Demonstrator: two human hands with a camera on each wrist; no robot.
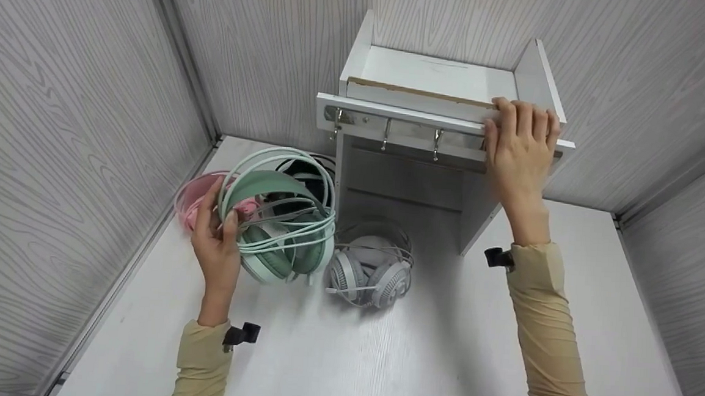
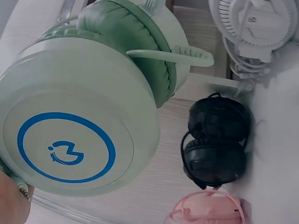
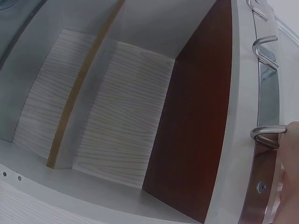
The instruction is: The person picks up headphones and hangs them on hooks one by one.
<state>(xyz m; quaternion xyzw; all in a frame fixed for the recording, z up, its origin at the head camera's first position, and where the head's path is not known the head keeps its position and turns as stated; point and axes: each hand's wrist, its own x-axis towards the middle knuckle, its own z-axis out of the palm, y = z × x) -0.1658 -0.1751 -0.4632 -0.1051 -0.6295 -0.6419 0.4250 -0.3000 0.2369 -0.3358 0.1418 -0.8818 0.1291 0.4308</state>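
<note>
My left hand (image 1: 217, 251) holds a pair of mint-green headphones (image 1: 271, 184) by the side of the headband, raised over the tabletop. Its thin cable is wound around the ear cups. In the left wrist view, one ear cup (image 2: 74, 140) with a blue ring logo fills much of the picture. My right hand (image 1: 523, 156) grips the right end of the hook rail (image 1: 406, 128) on a white shelf unit, fingers over the top edge and thumb in front. Several metal hooks (image 3: 265, 55) stick out of the rail beside that hand.
White-grey headphones (image 1: 378, 279) lie on the tabletop (image 1: 379, 359) in front of the shelf unit (image 1: 439, 75). Black headphones (image 2: 217, 140) and pink headphones (image 2: 210, 207) rest to its left. Wood-grain panels (image 1: 263, 52) enclose the table at the back and sides.
</note>
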